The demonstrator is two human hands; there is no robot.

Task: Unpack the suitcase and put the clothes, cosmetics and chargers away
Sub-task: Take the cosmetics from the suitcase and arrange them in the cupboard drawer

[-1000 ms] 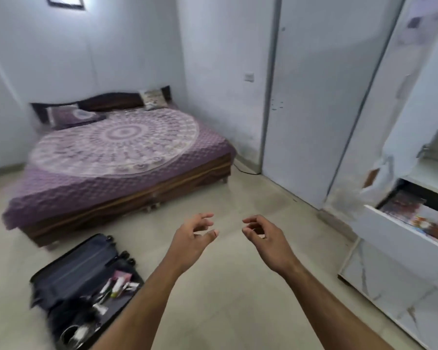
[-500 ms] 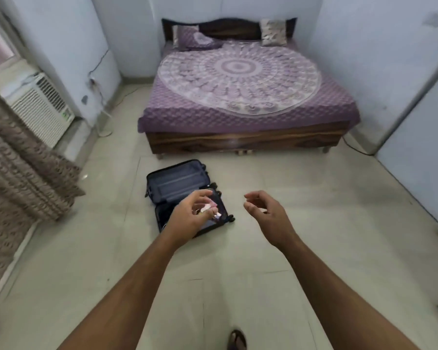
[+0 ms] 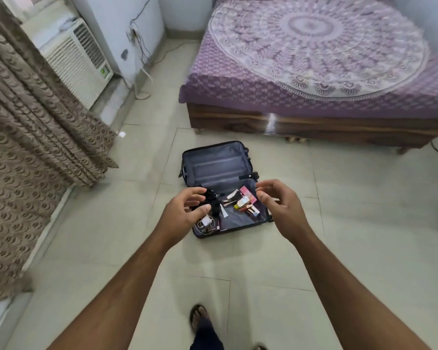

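You have stepped closer and tipped your view down since half a second ago: the suitcase (image 3: 223, 188) now lies larger, right beneath your raised hands, and the bed (image 3: 314, 72) has slid to the upper right. Your left hand (image 3: 185, 210) hovers with fingers loosely curled, grasping nothing, above the suitcase's near left corner. Your right hand (image 3: 281, 203) is equally relaxed and empty, over its near right edge. Inside the suitcase, the near half holds the white charger (image 3: 206, 221) and dark cables (image 3: 213, 200) at the left, with the cosmetics (image 3: 243, 203) scattered to their right; the far half looks bare, and I see no clothes in it. So you are back for another load, and chargers or cosmetics are probably next. Beyond the suitcase's left stand the curtain (image 3: 36, 147) and air conditioner (image 3: 79, 61)
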